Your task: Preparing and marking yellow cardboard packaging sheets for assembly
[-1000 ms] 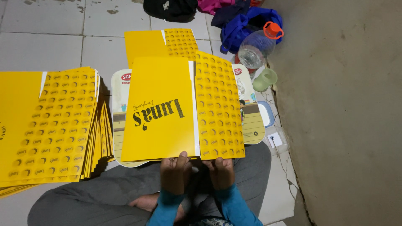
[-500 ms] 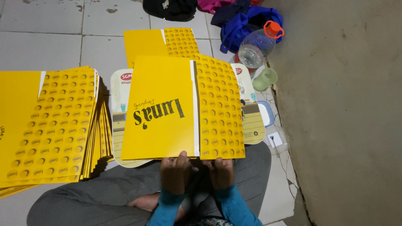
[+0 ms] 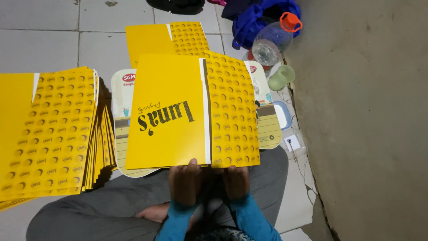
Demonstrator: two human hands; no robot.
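Hands: our left hand and right hand pinch the flat yellow printed card sheet at its near edge, keeping it level; stacked yellow sheets lie left.

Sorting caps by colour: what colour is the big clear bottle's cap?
Orange, on the clear bottle; head view.

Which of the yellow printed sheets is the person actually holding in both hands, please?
The yellow sheet in the middle, gripped at its near edge by the left hand and right hand. The stack of sheets at the left and the single sheet beyond lie untouched on the floor.
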